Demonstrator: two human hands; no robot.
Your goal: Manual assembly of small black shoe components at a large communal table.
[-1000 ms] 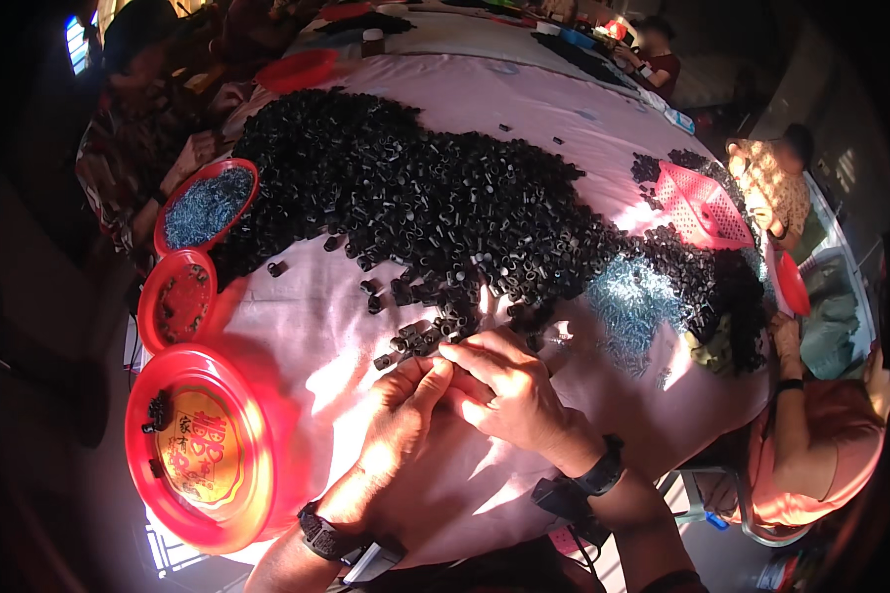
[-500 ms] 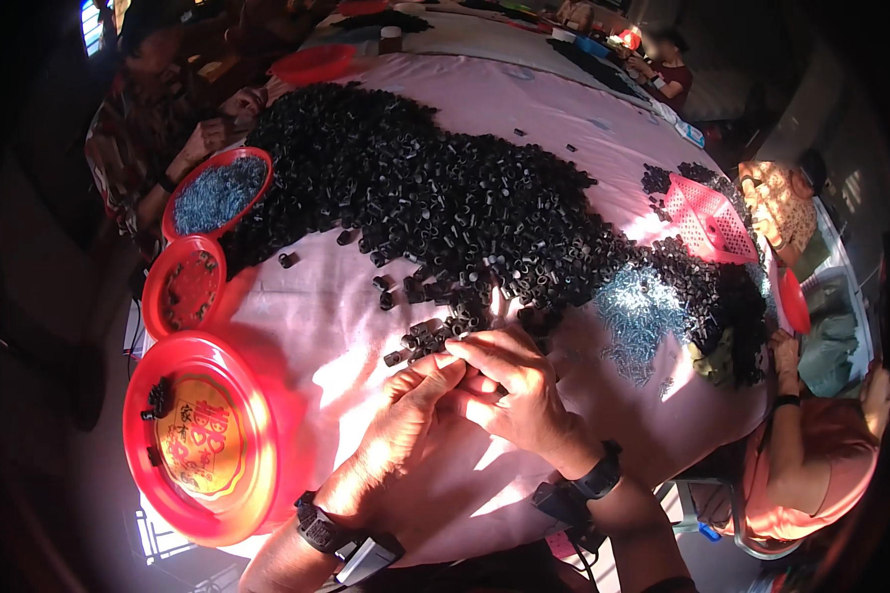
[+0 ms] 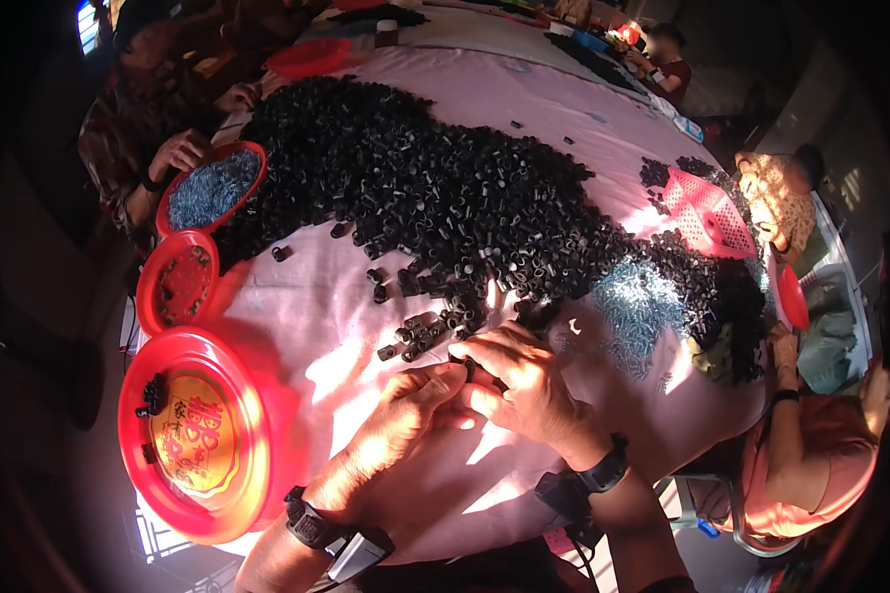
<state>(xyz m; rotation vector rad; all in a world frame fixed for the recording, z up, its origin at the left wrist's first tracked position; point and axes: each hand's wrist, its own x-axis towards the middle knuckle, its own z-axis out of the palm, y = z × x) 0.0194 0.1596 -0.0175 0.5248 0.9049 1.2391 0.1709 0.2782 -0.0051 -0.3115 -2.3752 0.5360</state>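
Note:
My left hand (image 3: 405, 407) and my right hand (image 3: 526, 385) meet at the near middle of the cloth, fingers closed. A small black cylindrical part (image 3: 470, 368) shows between their fingertips, pinched from both sides. My right hand's curled fingers hide some of what they hold. Just beyond my fingers lie several loose black parts (image 3: 415, 334), short and hollow, at the near end of a large pile of black parts (image 3: 435, 188). To the right of my right hand spreads a heap of small clear-bluish pieces (image 3: 635, 308).
At the left stand a large red tray (image 3: 257, 465) with a few black parts, a small red dish (image 3: 148, 301) and a red bowl of bluish pieces (image 3: 263, 170). A pink perforated basket (image 3: 707, 212) tilts on black parts at the right. Other people sit around the pink-covered table (image 3: 297, 287).
My fingertips have parted slightly, uncovering the black part between them. At the left, a co-worker's hand has moved over the bowl of bluish pieces. The view has shifted slightly.

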